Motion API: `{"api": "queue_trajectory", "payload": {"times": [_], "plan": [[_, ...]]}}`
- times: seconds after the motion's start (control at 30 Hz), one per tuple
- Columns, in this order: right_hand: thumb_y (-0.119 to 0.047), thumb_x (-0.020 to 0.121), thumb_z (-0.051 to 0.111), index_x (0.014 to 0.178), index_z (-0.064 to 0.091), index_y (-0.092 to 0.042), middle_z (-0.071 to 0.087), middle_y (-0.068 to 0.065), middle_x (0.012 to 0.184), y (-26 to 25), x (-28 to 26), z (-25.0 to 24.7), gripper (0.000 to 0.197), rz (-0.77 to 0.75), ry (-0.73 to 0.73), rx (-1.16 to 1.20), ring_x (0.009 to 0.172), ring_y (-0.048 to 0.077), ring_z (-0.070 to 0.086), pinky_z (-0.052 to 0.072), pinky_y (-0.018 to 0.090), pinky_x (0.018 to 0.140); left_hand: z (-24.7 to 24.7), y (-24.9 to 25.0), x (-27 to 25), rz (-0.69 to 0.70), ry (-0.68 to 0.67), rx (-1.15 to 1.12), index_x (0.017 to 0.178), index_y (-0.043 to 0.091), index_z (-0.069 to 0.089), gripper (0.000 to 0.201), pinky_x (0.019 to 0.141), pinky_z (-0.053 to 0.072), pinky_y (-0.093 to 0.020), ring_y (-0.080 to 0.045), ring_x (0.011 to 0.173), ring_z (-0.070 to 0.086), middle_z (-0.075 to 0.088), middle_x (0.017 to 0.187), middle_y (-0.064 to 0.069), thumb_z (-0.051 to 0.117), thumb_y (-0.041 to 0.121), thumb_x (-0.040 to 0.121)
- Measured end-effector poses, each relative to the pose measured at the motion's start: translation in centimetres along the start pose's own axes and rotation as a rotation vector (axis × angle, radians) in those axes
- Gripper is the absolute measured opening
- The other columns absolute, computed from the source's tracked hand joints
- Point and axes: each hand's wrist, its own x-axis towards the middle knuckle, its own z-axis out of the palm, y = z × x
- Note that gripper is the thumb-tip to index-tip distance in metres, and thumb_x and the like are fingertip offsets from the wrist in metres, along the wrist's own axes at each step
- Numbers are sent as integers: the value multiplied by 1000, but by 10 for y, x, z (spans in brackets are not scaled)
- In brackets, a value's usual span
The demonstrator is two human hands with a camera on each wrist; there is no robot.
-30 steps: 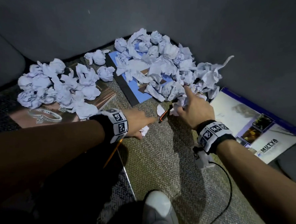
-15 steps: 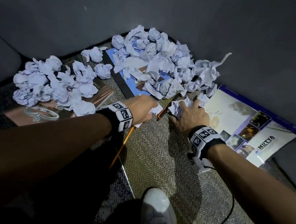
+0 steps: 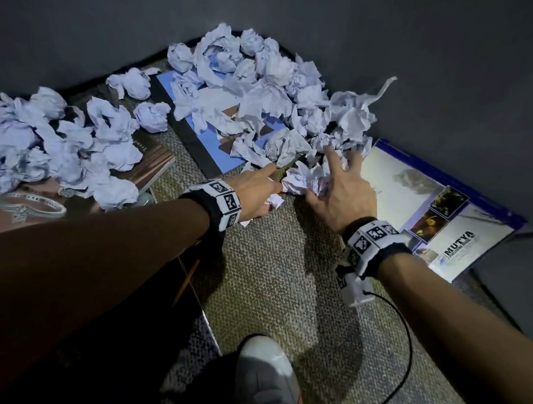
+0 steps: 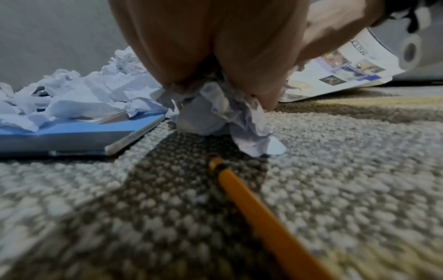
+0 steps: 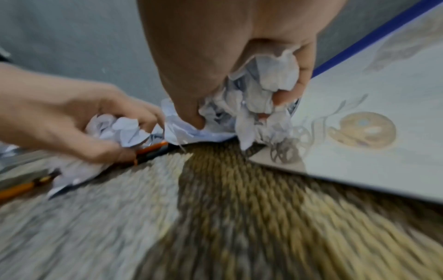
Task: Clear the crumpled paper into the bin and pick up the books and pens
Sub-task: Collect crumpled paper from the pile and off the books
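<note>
Crumpled paper being gathered off the carpet; clearing barely begun.

A paper ball (image 4: 223, 113) is clamped in the curled left hand (image 3: 253, 188); another wad (image 5: 261, 91) is held by the right hand (image 3: 343, 194), forefinger extended; large heaps (image 3: 260, 86) are left over the books (image 3: 206, 142); a pencil (image 4: 258, 206) is untouched; no bin is seen.

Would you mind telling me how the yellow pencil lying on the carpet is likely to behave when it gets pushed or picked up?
The yellow pencil looks thin, straight and rigid, so probably light and stiff. Its slim shaft might roll if nudged sideways, though the nubby carpet should slow it. Lying flat, it likely needs a fingertip pinch.
</note>
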Motion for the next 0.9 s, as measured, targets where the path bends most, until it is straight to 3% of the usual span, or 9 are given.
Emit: {"api": "queue_trajectory", "payload": {"times": [0.07, 0.13, 0.23, 0.33, 0.43, 0.57, 0.7, 0.8, 0.9], "plan": [[-71, 80, 51, 148, -8, -37, 14, 22, 152, 2, 18, -4, 96, 15, -79, -62, 85, 39, 65, 57, 42, 62, 0, -4, 3, 27, -2, 0, 122, 13, 53, 36, 71, 50, -41, -33, 84, 60, 38, 125, -10, 61, 26, 89], [-77, 76, 48, 148, -13, -38, 28, 27, 145, 4, 34, -6, 102, -19, -187, -127, 90, 40, 63, 57, 44, 67, 0, -7, 5, 42, -14, -20, 124, 14, 51, 38, 71, 45, -35, -32, 90, 58, 40, 122, -9, 59, 28, 90], [-80, 73, 48, 147, -5, -38, 54, 20, 107, 3, 42, -5, 101, -43, -216, -142, 72, 31, 59, 54, 38, 60, 0, -12, 7, 35, -21, -55, 127, 15, 48, 38, 70, 37, -32, -30, 95, 54, 42, 113, -9, 54, 31, 93], [-73, 79, 48, 138, 13, -29, 54, 13, 88, 3, 33, -2, 81, -40, -133, -105, 59, 24, 53, 50, 34, 51, 2, -22, 6, 18, -2, -121, 128, 15, 45, 39, 70, 35, -33, -31, 95, 52, 36, 98, -3, 51, 33, 94], [-69, 86, 39, 140, 10, -31, 43, 9, 81, 0, 28, 0, 72, -168, -153, -293, 56, 17, 50, 46, 28, 43, 2, -29, 1, -38, 9, -146, 143, 19, 31, 54, 79, 43, -39, -35, 105, 52, 45, 112, -12, 51, 31, 94], [-65, 89, 38, 136, 19, -30, 37, 10, 87, -13, 40, -3, 62, -229, -202, -375, 56, 18, 47, 40, 29, 44, 0, -18, 0, -148, 16, -131, 142, 22, 27, 55, 68, 49, -40, -35, 87, 57, 46, 116, -15, 53, 24, 94], [-52, 92, 46, 126, 34, -23, 46, 10, 92, -12, 41, -7, 46, -185, -180, -285, 68, 24, 54, 50, 36, 56, -4, -11, 1, -256, 18, -158, 126, 10, 45, 41, 71, 47, -39, -36, 97, 57, 50, 116, -15, 58, 23, 90], [-44, 93, 48, 112, 41, -20, 49, 8, 88, -7, 34, -7, 31, -186, -133, -184, 72, 25, 57, 55, 39, 63, -10, -17, -5, -267, 168, -314, 113, 6, 54, 32, 70, 49, -39, -35, 92, 57, 55, 98, -14, 59, 22, 85], [-43, 92, 49, 100, 42, -22, 52, 6, 90, -3, 32, -14, 24, -179, -93, -78, 75, 26, 57, 55, 41, 68, -22, -19, -18, -289, 276, -432, 116, 5, 54, 36, 67, 42, -35, -34, 97, 55, 52, 91, -12, 60, 22, 85]]}}
